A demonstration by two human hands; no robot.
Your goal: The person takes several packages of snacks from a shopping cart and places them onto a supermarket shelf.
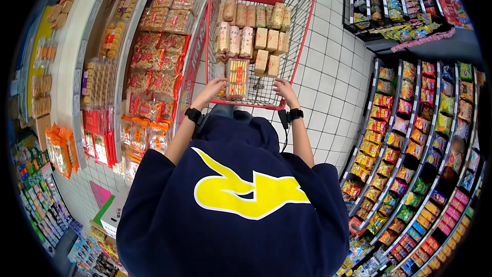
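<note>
A wire shopping cart point(303, 52) with a red rim stands in front of me. Near its close end, a clear box of stick-shaped biscuits point(237, 79) bears red writing. My left hand point(216, 85) is at the left side of this box, its fingertips at the edge; whether they touch it I cannot tell. My right hand point(285, 89), fingers apart and holding nothing, is over the cart's near right corner. Behind the box are wrapped cylindrical packs point(234, 40) and brown paper-wrapped blocks point(266, 38) in rows. More tall rolls point(251, 15) fill the row beyond.
Shelves of packaged biscuits and pastries point(165, 50) rise close on the left. Racks of colourful snack bags point(384, 123) line the right side, past a strip of tiled floor point(330, 69). A second snack rack point(396, 4) stands at the upper right. A white carton point(115, 211) is behind me, left.
</note>
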